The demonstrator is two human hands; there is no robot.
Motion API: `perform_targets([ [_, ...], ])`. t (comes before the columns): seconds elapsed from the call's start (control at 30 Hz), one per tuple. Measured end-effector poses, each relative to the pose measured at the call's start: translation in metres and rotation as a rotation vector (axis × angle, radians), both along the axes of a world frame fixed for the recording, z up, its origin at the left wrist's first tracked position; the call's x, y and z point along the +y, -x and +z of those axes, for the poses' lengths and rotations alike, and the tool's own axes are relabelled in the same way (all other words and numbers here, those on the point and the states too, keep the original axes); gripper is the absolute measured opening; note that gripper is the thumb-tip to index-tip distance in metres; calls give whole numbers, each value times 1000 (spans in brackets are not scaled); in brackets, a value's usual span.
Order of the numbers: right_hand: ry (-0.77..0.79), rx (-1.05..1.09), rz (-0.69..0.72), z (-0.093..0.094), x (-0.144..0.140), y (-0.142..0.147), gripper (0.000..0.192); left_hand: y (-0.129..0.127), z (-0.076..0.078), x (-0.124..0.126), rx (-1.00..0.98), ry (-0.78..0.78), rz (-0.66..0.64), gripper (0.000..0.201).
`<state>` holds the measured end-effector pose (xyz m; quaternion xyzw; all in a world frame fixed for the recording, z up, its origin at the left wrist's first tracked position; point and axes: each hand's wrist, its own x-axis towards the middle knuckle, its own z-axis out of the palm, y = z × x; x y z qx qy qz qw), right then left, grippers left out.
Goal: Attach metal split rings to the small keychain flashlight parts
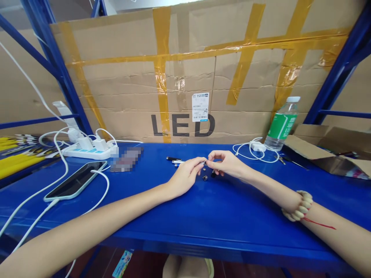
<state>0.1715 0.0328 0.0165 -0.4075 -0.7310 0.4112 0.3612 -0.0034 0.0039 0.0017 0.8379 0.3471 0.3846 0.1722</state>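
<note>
— Silver metal, slim: the small pen-like cylinder (199, 163) sits pinched between our left hand (185, 175) and right hand (227, 163), fingertips closed on it above the blue metal shelf (220, 216).
— Two loose dark small parts (209, 177) lie just beneath, unfitted. A black pen (173, 158) lies nearby; the white coiled cable (251, 148) is well apart.

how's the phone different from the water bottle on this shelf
The phone lies flat, screen up, at the left of the blue shelf; the water bottle stands at the right, leaning toward the cardboard. The phone is dark and slim with a white cable at its near end; the bottle is clear with a green label and white cap. Neither hand touches either one.
</note>
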Motion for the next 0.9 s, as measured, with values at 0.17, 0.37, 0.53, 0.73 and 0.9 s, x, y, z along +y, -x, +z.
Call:
perform_targets([
  [0.17,-365,-93,-87,4,-2,0,32,-1,-2,4,-58,64,47,24],
  [0.37,-601,-101,-93,6,-5,-1,26,-1,-2,3,-80,75,57,22],
  [0.53,-530,-73,-4,5,-3,-1,22,0,-1,1,-55,108,23,23],
  [0.73,-451,-84,92,4,2,-6,25,-1,-3,3,-47,194,-32,21],
  [0.9,-511,-156,84,3,2,-8,25,-1,-3,3,13,233,-60,23],
])
